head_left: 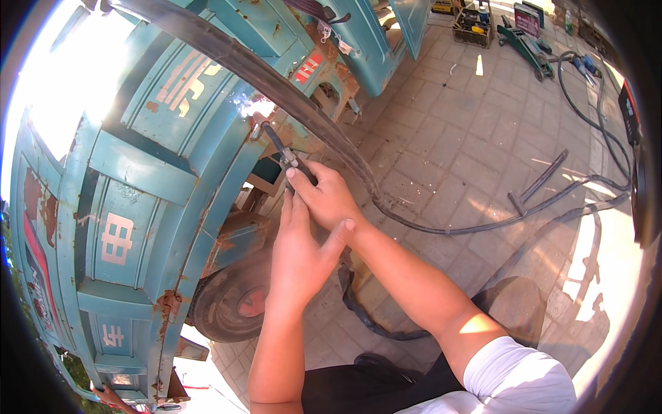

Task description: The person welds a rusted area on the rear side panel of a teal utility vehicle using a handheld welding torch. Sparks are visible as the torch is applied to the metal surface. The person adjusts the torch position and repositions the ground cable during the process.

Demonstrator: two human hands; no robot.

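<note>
My right hand (327,196) is closed around the handle of a welding torch (275,140), its thumb on top beside the trigger area. The torch points up and left at the edge of a teal truck bed (141,157), where a bright white-violet arc (250,105) glows at the nozzle. Just below, my left hand (300,252) has straight fingers lying along the right hand and the torch's lower side. Its thumb is spread out and touches the right wrist. A thick dark cable (241,63) passes in front of the truck side, close above the torch.
A truck wheel (238,297) lies below the bed. Hoses (469,230) and a T-shaped metal bar (541,183) lie on the brick paving (441,152). Farther off are a green floor jack (527,48), a toolbox (472,31) and blue power tools (585,65).
</note>
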